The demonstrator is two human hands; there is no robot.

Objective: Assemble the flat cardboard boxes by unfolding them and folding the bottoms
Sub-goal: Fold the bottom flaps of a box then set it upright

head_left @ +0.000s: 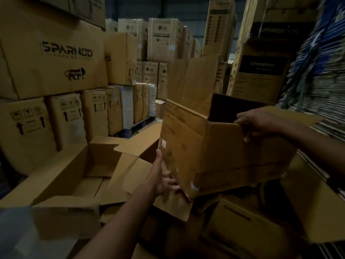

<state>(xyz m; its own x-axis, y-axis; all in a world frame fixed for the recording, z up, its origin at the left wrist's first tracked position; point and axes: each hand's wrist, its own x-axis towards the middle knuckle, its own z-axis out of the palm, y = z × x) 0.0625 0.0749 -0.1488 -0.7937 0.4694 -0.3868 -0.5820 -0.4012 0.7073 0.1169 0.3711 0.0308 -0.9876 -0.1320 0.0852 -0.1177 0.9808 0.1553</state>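
Note:
I hold an unfolded brown cardboard box in the air, tilted, with its open top toward the right and one long flap standing up behind it. My left hand grips the box's lower left corner near the bottom flaps. My right hand grasps the upper rim at the dark opening, fingers curled over the edge. To the left, lower down, sits an assembled box with its top flaps spread open. Under the held box lies another brown box with printed lettering.
Stacks of sealed cartons fill the left and back, some on a pallet. A tall pile of flat cardboard sheets rises at the right. Printed cartons stand behind the held box. Floor space around me is crowded.

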